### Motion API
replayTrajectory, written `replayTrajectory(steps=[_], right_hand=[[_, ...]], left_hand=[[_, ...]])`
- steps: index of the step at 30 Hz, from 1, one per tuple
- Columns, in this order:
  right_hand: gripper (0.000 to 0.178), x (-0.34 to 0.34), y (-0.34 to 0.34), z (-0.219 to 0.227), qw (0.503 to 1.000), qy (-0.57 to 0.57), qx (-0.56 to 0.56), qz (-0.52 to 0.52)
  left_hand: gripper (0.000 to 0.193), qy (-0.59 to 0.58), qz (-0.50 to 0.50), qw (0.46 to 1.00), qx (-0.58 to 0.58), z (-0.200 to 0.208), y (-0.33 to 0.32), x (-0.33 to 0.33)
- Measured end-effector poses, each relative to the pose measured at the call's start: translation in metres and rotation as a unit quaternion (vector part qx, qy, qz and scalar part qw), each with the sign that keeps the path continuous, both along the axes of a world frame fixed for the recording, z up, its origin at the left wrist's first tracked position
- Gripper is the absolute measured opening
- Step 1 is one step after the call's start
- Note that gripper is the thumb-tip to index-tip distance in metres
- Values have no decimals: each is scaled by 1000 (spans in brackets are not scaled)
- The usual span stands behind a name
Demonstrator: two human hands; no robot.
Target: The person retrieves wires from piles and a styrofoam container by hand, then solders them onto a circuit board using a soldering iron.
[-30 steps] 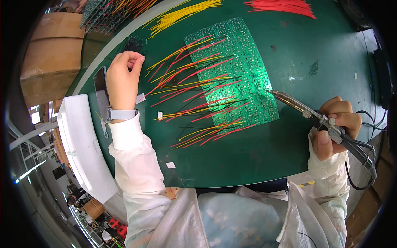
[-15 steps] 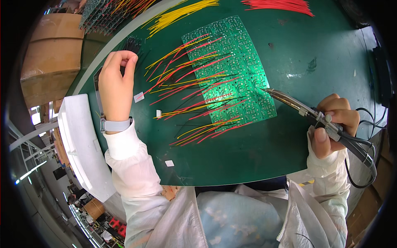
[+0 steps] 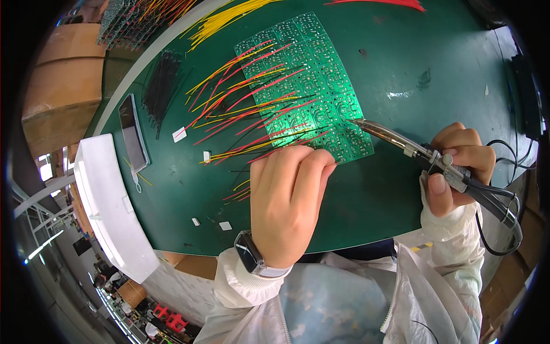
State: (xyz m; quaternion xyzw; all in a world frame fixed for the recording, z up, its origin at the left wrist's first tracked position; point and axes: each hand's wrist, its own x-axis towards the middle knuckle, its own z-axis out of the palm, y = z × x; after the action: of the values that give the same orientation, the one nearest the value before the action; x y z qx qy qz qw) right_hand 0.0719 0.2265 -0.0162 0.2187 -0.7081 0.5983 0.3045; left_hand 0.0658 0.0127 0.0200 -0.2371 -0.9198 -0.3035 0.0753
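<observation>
My right hand grips a soldering iron, its tip over the right edge of a green circuit board. Cables trail from the iron's rear end. Low on the board, my left hand has its thumb and fingers pinched together by the bottom edge. What lies in that pinch is hidden behind the fingers. Several red, yellow and black wires run from the board out to the left, and the hand covers part of the lowest ones. To the left, a bundle of loose black wires rests on the green table.
A phone lies at the left, beside a white foam tray on the table's edge. Yellow wires and red wires lie at the far side. Small white pieces are scattered about. A cardboard box stands beyond the table.
My left hand has come from the black wires rightward and nearer to me, down to the board's lower edge, uncovering the phone. My right hand keeps the soldering iron at about the same spot.
</observation>
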Motion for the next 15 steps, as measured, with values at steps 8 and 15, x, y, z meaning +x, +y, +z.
replayTrajectory(steps=[8,15], right_hand=[[33,12,1,-1,999,-27,3,42],[33,14,4,1,996,-60,15,59]], left_hand=[[22,14,-1,1000,11,-15,-4,-3],[20,19,-52,998,32,-17,-9,-9]])
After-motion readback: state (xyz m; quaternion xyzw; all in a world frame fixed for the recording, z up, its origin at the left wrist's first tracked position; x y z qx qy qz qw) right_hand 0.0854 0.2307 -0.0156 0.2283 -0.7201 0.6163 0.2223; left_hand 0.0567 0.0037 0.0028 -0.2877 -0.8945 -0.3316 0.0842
